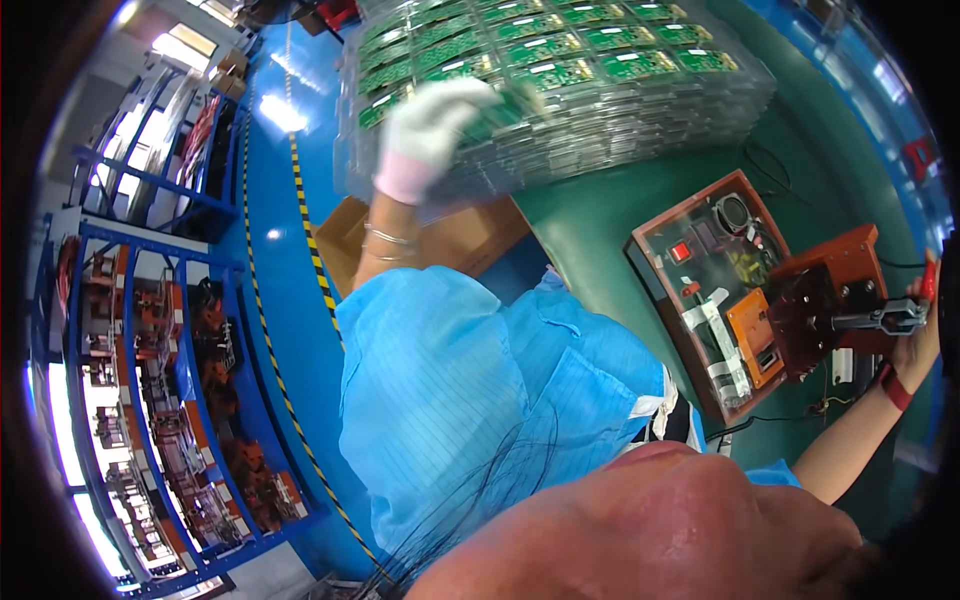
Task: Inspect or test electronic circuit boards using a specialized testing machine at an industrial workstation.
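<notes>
Cannot tell done from pending among boards [545, 50] left of fixture [752, 335], nor grip of left hand [430, 130] there or right hand [918, 345] at fixture's lever [880, 320].

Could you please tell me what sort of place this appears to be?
Probably an electronics factory or workshop: green circuit boards lie in stacked clear trays, a lever-clamp fixture stands nearby, and black-and-yellow tape marks the floor.
</notes>
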